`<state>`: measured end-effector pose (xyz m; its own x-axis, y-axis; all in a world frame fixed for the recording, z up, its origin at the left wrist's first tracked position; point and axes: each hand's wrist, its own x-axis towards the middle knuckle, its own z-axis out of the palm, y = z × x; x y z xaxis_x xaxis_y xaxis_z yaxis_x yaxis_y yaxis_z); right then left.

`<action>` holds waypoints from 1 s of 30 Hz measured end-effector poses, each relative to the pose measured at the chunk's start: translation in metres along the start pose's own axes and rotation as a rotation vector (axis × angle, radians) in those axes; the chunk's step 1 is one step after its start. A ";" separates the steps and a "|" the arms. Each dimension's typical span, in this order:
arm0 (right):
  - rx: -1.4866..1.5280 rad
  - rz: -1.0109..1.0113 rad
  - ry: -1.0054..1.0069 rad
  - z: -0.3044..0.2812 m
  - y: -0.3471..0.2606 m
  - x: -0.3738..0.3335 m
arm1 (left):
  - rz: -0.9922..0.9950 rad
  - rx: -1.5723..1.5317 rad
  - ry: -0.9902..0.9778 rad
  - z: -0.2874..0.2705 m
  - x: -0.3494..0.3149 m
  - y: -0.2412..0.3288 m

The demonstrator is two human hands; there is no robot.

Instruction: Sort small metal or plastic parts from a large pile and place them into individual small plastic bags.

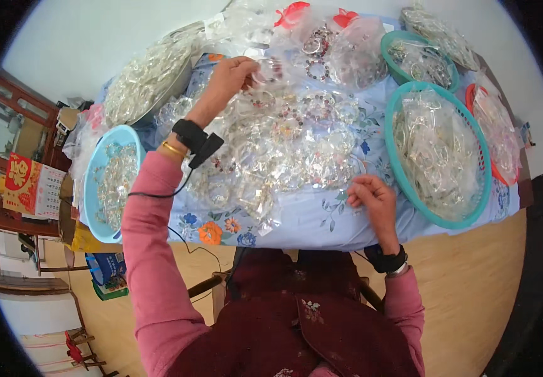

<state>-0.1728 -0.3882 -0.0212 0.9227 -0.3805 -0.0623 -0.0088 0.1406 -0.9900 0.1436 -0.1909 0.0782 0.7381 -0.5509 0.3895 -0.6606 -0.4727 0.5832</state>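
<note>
My left hand (232, 80) reaches to the far side of the table, its fingers closed on the edge of a small clear plastic bag (271, 70) with dark red beads inside. Below it spreads a loose pile of bagged bead bracelets (284, 147), mostly in clear wrappers. My right hand (375, 198) hovers by the pile's near right edge with curled fingers pinched together; whatever they hold, if anything, is too small to make out. Beyond the pile, a dark beaded bracelet (317, 69) lies near a large clear bag of dark beads (359, 63).
A blue basin (89, 188) of small bagged pieces stands at the left, a heaped tray (158, 78) behind it. On the right are a large teal basket (392, 166), a smaller green basket (387, 47) and a red basket (470, 94). A flowered cloth (321, 229) covers the table.
</note>
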 end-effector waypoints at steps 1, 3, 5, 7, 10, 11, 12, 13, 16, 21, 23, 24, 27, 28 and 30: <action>0.000 0.004 0.006 0.000 -0.003 -0.001 | -0.153 -0.325 -0.111 -0.002 -0.009 0.016; 0.012 -0.043 0.086 0.001 -0.015 -0.002 | -0.313 -0.654 -0.228 -0.005 -0.030 0.037; 0.013 -0.055 0.144 0.004 -0.021 -0.003 | -0.342 -0.768 -0.282 -0.002 -0.049 0.053; 0.057 -0.024 0.077 0.014 -0.026 -0.002 | -0.361 -0.838 -0.329 0.003 -0.062 0.066; 0.246 -0.002 0.067 0.034 -0.040 -0.005 | -0.334 -0.826 -0.462 0.010 -0.076 0.079; 0.244 0.012 0.081 0.041 -0.042 -0.004 | -0.344 -0.834 -0.478 0.013 -0.083 0.084; 0.338 -0.024 0.059 0.046 -0.045 -0.002 | -0.360 -0.833 -0.509 0.017 -0.088 0.091; 0.432 -0.061 0.035 0.047 -0.045 -0.002 | -0.377 -0.830 -0.539 0.021 -0.093 0.097; 0.358 -0.089 -0.007 0.041 -0.032 0.005 | -0.409 -0.839 -0.586 0.033 -0.106 0.109; 0.121 -0.027 0.065 0.037 -0.034 -0.001 | -0.418 -0.714 -0.680 0.037 -0.120 0.107; 0.104 -0.013 0.107 0.037 -0.031 -0.006 | -0.388 -0.631 -0.694 0.036 -0.115 0.099; 0.089 0.021 0.166 0.036 -0.028 -0.010 | -0.440 -0.683 -0.628 0.035 -0.113 0.097; 0.103 -0.048 0.145 0.030 -0.004 -0.011 | -0.529 -0.789 -0.483 0.035 -0.102 0.085; 0.107 -0.070 0.140 0.030 0.002 -0.012 | -0.580 -0.808 -0.420 0.034 -0.090 0.076; 0.092 -0.083 0.133 0.031 0.006 -0.012 | -0.681 -0.850 -0.306 0.040 -0.055 0.059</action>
<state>-0.1720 -0.3542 -0.0222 0.8596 -0.5110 -0.0033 0.1059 0.1843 -0.9771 0.0587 -0.2155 0.0625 0.7669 -0.5578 -0.3173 0.2598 -0.1822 0.9483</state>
